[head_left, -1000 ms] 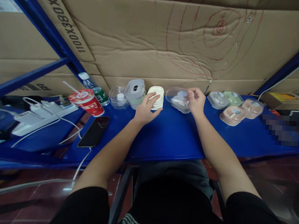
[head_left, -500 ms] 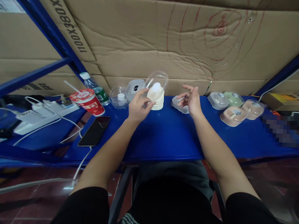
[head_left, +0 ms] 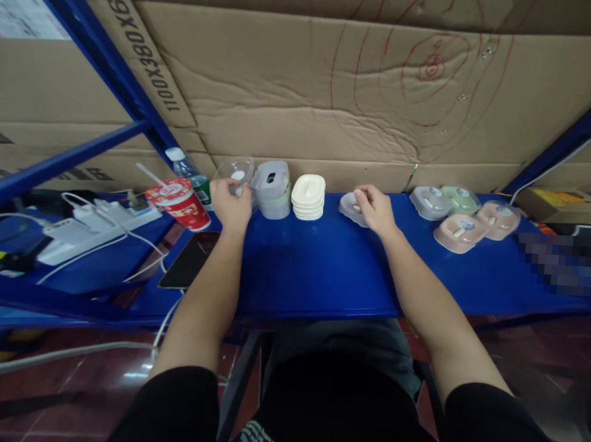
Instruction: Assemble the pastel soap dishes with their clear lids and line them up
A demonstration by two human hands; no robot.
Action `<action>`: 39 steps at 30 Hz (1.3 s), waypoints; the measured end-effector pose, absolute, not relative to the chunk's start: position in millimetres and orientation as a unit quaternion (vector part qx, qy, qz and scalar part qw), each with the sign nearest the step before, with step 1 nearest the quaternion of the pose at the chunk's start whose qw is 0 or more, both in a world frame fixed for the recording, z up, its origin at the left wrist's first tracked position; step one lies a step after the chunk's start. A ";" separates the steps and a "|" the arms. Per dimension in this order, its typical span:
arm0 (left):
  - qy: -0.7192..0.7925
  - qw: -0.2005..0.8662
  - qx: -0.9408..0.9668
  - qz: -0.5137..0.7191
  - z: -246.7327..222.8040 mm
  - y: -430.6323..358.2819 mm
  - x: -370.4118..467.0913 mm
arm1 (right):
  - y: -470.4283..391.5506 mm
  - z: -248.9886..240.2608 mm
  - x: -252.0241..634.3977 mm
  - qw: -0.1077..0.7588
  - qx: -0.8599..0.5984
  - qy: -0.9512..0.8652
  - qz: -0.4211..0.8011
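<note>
My left hand (head_left: 232,202) is closed at the edge of a clear lid (head_left: 236,169) with a white round label, above the left end of the blue table. Beside it stands a stack of grey and green boxes (head_left: 276,192). Several cream boxes (head_left: 308,197) are stacked near the middle. My right hand (head_left: 374,207) bends over a pale grey, wavy-edged tray (head_left: 349,209) lying flat. Its thumb and fingertips are pinched together at a small light piece, too hidden to make out.
On the left are a red cup with a straw (head_left: 179,204), a bottle (head_left: 191,174), a black phone (head_left: 187,261) and a power strip with cables (head_left: 99,236). On the right sit a grey pack (head_left: 430,202), a green pack (head_left: 459,200) and two pink packs (head_left: 461,232). Cardboard stands behind.
My left hand has moved left, from the cream stack to the clear lids, along with the clear lid. My right hand has lowered onto the grey tray and its fingers have closed.
</note>
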State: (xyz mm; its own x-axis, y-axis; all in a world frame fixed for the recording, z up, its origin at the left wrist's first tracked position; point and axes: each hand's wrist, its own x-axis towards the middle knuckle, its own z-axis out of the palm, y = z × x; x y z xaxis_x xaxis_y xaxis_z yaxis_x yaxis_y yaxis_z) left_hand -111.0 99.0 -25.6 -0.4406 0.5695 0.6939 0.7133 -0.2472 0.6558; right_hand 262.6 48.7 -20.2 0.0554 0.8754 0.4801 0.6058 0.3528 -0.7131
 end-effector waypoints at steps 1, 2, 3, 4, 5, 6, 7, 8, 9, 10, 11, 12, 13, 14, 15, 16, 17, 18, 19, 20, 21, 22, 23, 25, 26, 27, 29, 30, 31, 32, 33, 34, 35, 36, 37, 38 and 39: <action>-0.618 0.056 -0.523 -0.584 -28.8 100.9 -112.1 | 45.8 -18.3 261.0 0.449 -0.556 -0.688 0.128; -0.624 0.052 -0.521 -0.580 -31.2 102.4 -113.1 | 42.8 -16.1 259.2 0.427 -0.560 -0.701 0.113; -0.629 0.050 -0.518 -0.578 -32.6 103.6 -113.9 | 40.0 -13.7 257.2 0.408 -0.562 -0.713 0.100; -0.635 0.048 -0.512 -0.577 -33.1 104.4 -114.8 | 37.4 -11.4 255.2 0.394 -0.563 -0.722 0.088; -0.641 0.045 -0.503 -0.578 -32.9 105.2 -115.6 | 35.3 -9.4 253.4 0.383 -0.563 -0.728 0.077; -0.649 0.040 -0.491 -0.580 -32.0 105.8 -116.4 | 33.8 -7.8 251.8 0.376 -0.562 -0.733 0.069; -0.654 0.033 -0.480 -0.584 -30.8 106.3 -117.0 | 32.9 -6.7 250.6 0.371 -0.562 -0.737 0.064; -0.656 0.025 -0.471 -0.589 -29.3 106.8 -117.6 | 32.7 -6.1 249.7 0.368 -0.562 -0.738 0.061; -0.656 0.018 -0.464 -0.595 -27.7 107.2 -117.9 | 33.1 -6.0 249.3 0.366 -0.565 -0.737 0.057; -0.651 0.015 -0.459 -0.604 -26.0 107.6 -118.0 | 34.0 -6.1 249.4 0.362 -0.571 -0.735 0.053; -0.645 0.017 -0.454 -0.614 -24.5 107.7 -117.8 | 35.3 -6.6 250.0 0.357 -0.578 -0.732 0.048; -0.637 0.023 -0.452 -0.624 -23.0 107.6 -117.2 | 36.9 -7.2 251.2 0.349 -0.586 -0.730 0.042; -0.629 0.031 -0.450 -0.633 -21.7 106.9 -116.0 | 38.6 -8.0 253.0 0.339 -0.594 -0.729 0.034; -0.620 0.039 -0.452 -0.640 -20.5 105.7 -114.2 | 40.3 -8.9 255.4 0.325 -0.602 -0.729 0.023; -0.609 0.049 -0.457 -0.646 -19.5 103.6 -111.5 | 41.9 -10.1 258.2 0.310 -0.612 -0.727 0.010; -0.596 0.060 -0.468 -0.650 -18.7 100.7 -107.8 | 43.3 -11.5 261.5 0.292 -0.625 -0.724 -0.001; -0.580 0.073 -0.485 -0.650 -18.1 96.9 -103.0 | 44.4 -13.1 264.9 0.272 -0.642 -0.717 -0.008; -0.561 0.086 -0.508 -0.648 -17.8 92.1 -97.1 | 45.4 -14.7 268.3 0.248 -0.661 -0.708 -0.009; -0.539 0.099 -0.534 -0.644 -17.8 86.6 -90.2 | 46.1 -16.3 271.5 0.221 -0.680 -0.699 0.000; -0.515 0.107 -0.567 -0.635 -18.1 80.5 -82.4 | 46.6 -17.7 274.1 0.191 -0.695 -0.693 0.014; -0.490 0.108 -0.601 -0.622 -18.8 74.1 -74.0 | 46.9 -18.6 276.0 0.161 -0.706 -0.689 0.029; -0.469 0.108 -0.635 -0.604 -19.9 67.7 -65.3 | 46.9 -18.8 276.9 0.136 -0.712 -0.688 0.040; -0.449 0.102 -0.676 -0.575 -21.3 61.5 -56.6 | 46.6 -18.3 276.9 0.120 -0.713 -0.690 0.047; -0.407 0.085 -0.754 -0.508 -25.0 51.3 -40.7 | 45.1 -15.2 274.0 0.123 -0.704 -0.698 0.049; -0.390 0.076 -0.785 -0.476 -27.2 47.7 -34.1 | 43.9 -12.9 271.5 0.138 -0.697 -0.702 0.047; -0.375 0.065 -0.810 -0.447 -29.5 45.2 -28.7 | 42.6 -10.4 268.6 0.159 -0.688 -0.706 0.045; -0.358 0.047 -0.841 -0.403 -33.6 43.5 -22.1 | 39.8 -5.5 262.7 0.212 -0.675 -0.706 0.038; -0.356 0.039 -0.849 -0.388 -35.2 43.9 -20.8 | 38.6 -3.5 260.4 0.246 -0.669 -0.700 0.030; -0.358 0.034 -0.853 -0.379 -36.2 44.8 -20.6 | 37.6 -2.0 258.7 0.286 -0.663 -0.691 0.018; -0.365 0.031 -0.851 -0.376 -36.8 45.9 -21.2 | 37.0 -1.0 257.7 0.328 -0.657 -0.679 0.007; -0.372 0.031 -0.846 -0.380 -36.7 47.0 -22.4 | 36.6 -0.5 257.3 0.371 -0.647 -0.665 -0.003; -0.379 0.033 -0.839 -0.389 -36.3 47.7 -23.7 | 36.5 -0.4 257.3 0.415 -0.635 -0.652 -0.007; -0.385 0.035 -0.829 -0.403 -35.4 47.9 -25.0 | 36.5 -0.7 257.5 0.459 -0.618 -0.639 -0.003; -0.389 0.037 -0.820 -0.418 -34.3 47.6 -25.9 | 36.5 -1.0 257.6 0.500 -0.597 -0.627 0.010; -0.391 0.040 -0.813 -0.430 -33.1 46.8 -26.4 | 36.6 -1.3 257.4 0.538 -0.575 -0.616 0.030; -0.390 0.041 -0.810 -0.437 -31.9 45.5 -26.4 | 36.6 -1.4 256.7 0.569 -0.552 -0.607 0.053; -0.386 0.042 -0.811 -0.438 -30.9 44.0 -25.8 | 36.5 -1.1 255.7 0.593 -0.533 -0.599 0.076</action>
State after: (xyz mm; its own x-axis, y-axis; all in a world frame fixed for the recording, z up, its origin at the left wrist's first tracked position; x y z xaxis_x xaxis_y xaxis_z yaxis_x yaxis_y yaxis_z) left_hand -25.8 44.0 -30.9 0.3189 0.5886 0.7429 0.6625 -0.6990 0.2695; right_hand 255.7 36.5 -1.1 0.2710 0.7277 0.6301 0.5486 0.4212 -0.7223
